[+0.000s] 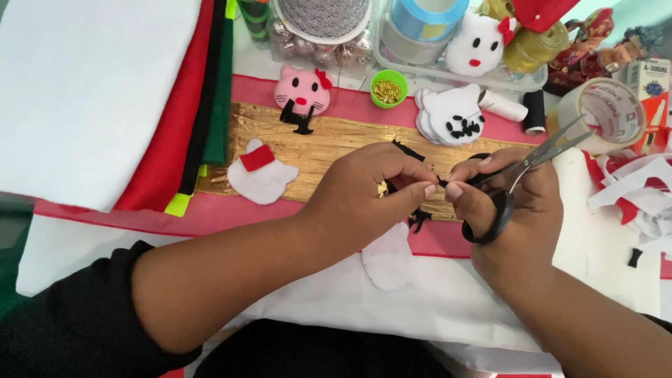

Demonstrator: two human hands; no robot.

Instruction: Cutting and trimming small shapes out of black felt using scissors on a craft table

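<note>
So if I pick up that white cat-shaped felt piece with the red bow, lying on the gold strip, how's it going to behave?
The white felt cat piece looks thin and flat, so it would probably feel very light and flop or bend when pinched at one edge. The red bow sits slightly askew on top; it may be loose and could slide off. It shouldn't roll on the gold strip.
</note>
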